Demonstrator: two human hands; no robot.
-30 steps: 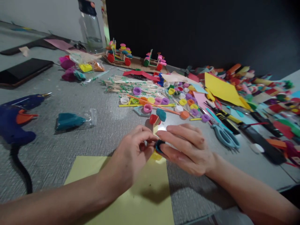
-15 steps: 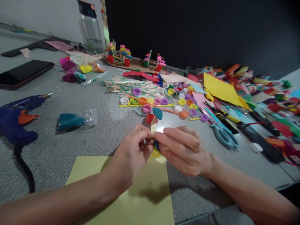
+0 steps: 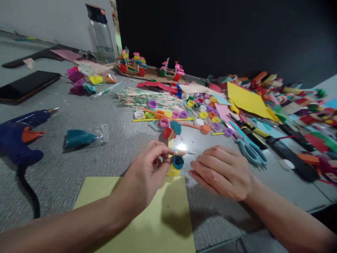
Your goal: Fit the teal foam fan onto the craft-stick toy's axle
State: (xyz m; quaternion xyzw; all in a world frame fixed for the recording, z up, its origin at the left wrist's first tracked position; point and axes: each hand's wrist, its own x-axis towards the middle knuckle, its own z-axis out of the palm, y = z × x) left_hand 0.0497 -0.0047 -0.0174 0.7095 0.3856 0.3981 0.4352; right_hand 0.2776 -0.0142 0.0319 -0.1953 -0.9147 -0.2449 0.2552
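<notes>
My left hand [image 3: 149,168] is closed in a pinch on the left end of a small stick craft piece [image 3: 184,152] with a light blue edge. Directly below that piece are a round, hollow teal lump [image 3: 178,162] and a yellow part [image 3: 173,171], close to the fingertips; whether they are joined to it I cannot tell. My right hand [image 3: 222,172] is a short way to the right, fingers curled together, its palm hidden. Just beyond my left hand stands a small red and teal piece [image 3: 172,130]. Yellow paper [image 3: 139,218] lies beneath my left wrist.
A blue glue gun [image 3: 18,140] and bagged teal clay [image 3: 80,138] lie left. Behind are wrapped sticks [image 3: 147,95], several bottle caps [image 3: 202,115] and two toy cars [image 3: 133,65]. Scissors [image 3: 251,151] and a craft knife [image 3: 254,137] lie right; a water bottle [image 3: 101,37] stands at the back.
My right hand has drawn away to the right from my left hand. The stick piece and the teal lump now show between the hands, while my left hand keeps its pinch.
</notes>
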